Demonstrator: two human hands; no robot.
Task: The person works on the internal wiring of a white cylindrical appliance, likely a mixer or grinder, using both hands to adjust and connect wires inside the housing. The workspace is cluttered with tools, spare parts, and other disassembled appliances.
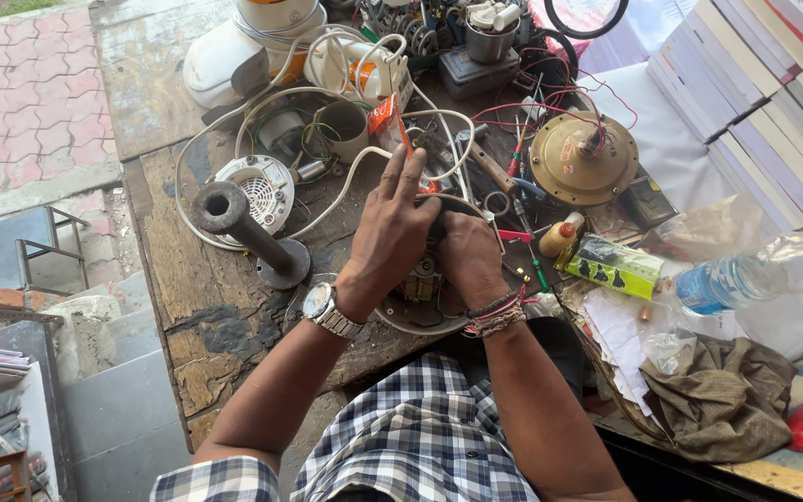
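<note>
My left hand [392, 232] and my right hand [465, 253] meet over a round white appliance base [411, 321] with exposed parts at the front of the worn wooden workbench [197, 307]. The right hand grips something small inside the base; it is hidden by the fingers. The left hand rests against the right, its fingers partly spread upward, touching the same spot. White cable [346, 181] loops around the base. A wristwatch is on my left wrist, thread bands on my right.
A dark metal pipe stand [248, 232] and a white vented cover [262, 191] lie left. A brass motor [583, 158], screwdrivers [532, 265], a glue bottle [559, 234] and a green packet [611, 265] lie right. A plastic water bottle [745, 274], a rag [722, 395], stacked books [764, 84].
</note>
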